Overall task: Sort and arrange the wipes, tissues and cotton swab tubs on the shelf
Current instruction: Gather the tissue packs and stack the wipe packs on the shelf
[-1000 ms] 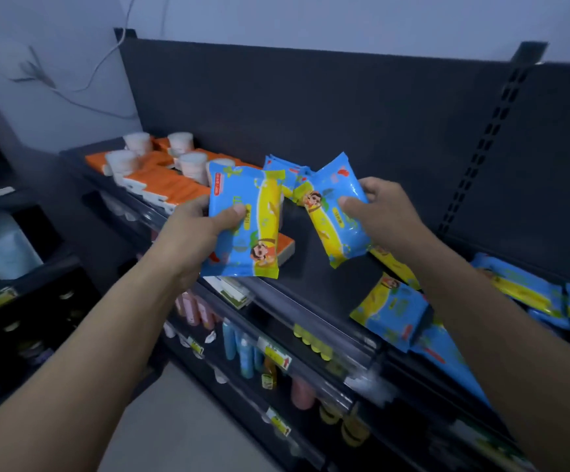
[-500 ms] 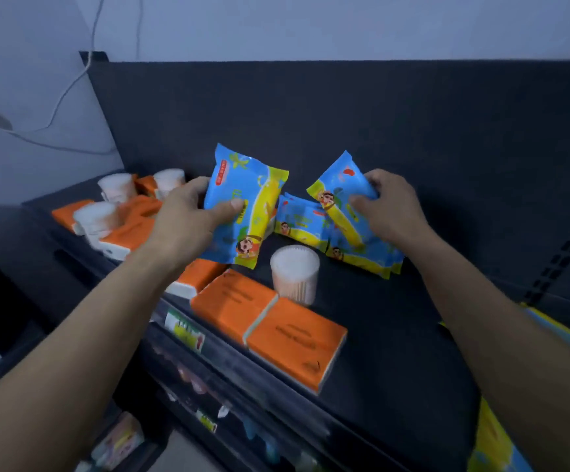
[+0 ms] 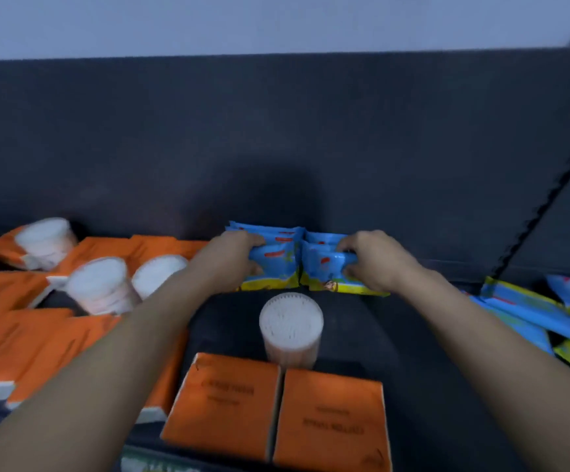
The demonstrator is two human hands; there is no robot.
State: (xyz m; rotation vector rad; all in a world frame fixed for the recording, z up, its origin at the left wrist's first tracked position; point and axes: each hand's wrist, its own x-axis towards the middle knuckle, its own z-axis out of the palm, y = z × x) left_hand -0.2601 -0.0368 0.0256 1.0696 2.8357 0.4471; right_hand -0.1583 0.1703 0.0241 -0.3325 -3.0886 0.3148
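on dark shelf (image 3: 413, 386), below pale wall (image 3: 276, 22)

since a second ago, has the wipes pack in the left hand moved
Yes. The wipes pack held by the left hand went down and back, now behind the cotton swab tub by the back panel.

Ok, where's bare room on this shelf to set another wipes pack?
Bare shelf lies right of the front tissue packs; narrower strips flank the middle swab tub. Tissues and tubs crowd the left; loose wipes fill the right.
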